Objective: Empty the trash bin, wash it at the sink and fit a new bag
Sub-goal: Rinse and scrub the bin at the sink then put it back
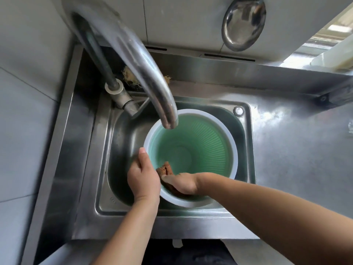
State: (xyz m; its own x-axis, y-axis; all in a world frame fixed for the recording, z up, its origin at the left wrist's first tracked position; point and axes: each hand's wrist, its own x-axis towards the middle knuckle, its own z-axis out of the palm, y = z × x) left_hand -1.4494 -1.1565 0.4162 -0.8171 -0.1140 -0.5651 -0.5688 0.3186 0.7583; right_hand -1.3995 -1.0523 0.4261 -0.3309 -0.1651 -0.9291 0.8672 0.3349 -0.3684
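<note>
Fingers of our left hand (pixel 142 179) curl over the near-left rim of the green trash bin (pixel 200 148), which stands in the sink (pixel 118 134); just right, inside it, our right hand (pixel 184 183) grips a brown scrubbing pad (pixel 167 169). Beyond both, the faucet (pixel 145 71) arches over the bin.

The bin (pixel 191 155) stands in the sink (pixel 107 169), under the tap (pixel 149 73); the counter (pixel 296 150) lies right.

Grey tiled wall (pixel 28 115) at left. Pale wall panels (pixel 181 20) behind carry a hanging steel ladle bowl (pixel 243 25). Stainless desk (pixel 286 150), daylight glare across it. Bright window area (pixel 338 29) at upper right. Dark floor (pixel 200 253) below the front edge.
</note>
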